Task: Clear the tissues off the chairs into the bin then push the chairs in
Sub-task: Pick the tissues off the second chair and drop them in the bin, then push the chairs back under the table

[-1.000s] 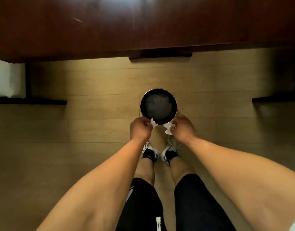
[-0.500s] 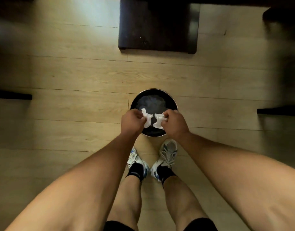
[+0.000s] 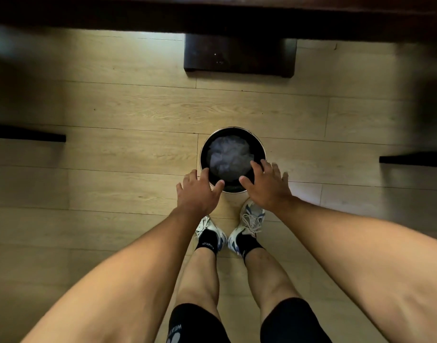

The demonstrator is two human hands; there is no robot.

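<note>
My left hand and right hand hover palm-down with fingers spread and holding nothing, over the near rim of a round bin on the wooden floor. Crumpled pale tissues lie inside the bin, just beyond my fingertips.

Head-worn camera looks steeply down at the floor from standing height.

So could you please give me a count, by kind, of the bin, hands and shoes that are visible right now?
Bin: 1
Hands: 2, the left hand and right hand, both spread open and empty over the bin's near rim
Shoes: 2, the left shoe and right shoe
Total: 5
</note>
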